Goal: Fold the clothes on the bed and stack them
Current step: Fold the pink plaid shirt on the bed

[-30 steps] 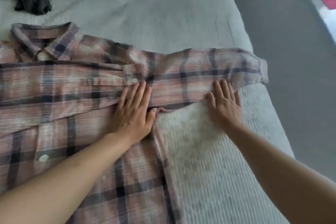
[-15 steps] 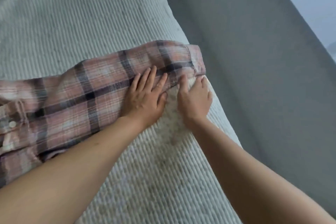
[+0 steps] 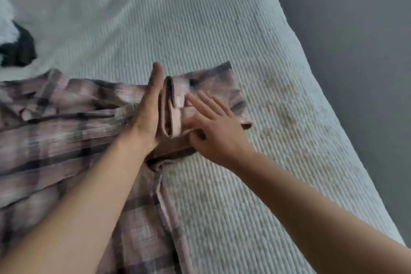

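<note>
Plaid in pink and grey, a shirt (image 3: 55, 131) lies spread across the ribbed white bed (image 3: 222, 29). The left hand (image 3: 149, 113) stands edge-on, fingers straight, against its folded sleeve (image 3: 200, 95) — the right hand (image 3: 213, 129) presses flat there, gripping nothing.

Head view: looking down and forward from above my own arms.
Range: close in, my left hand (image 3: 148, 111) and right hand (image 3: 216, 128) mid-frame.
Coverage: bed (image 3: 222, 29) fills it, right edge showing.
</note>
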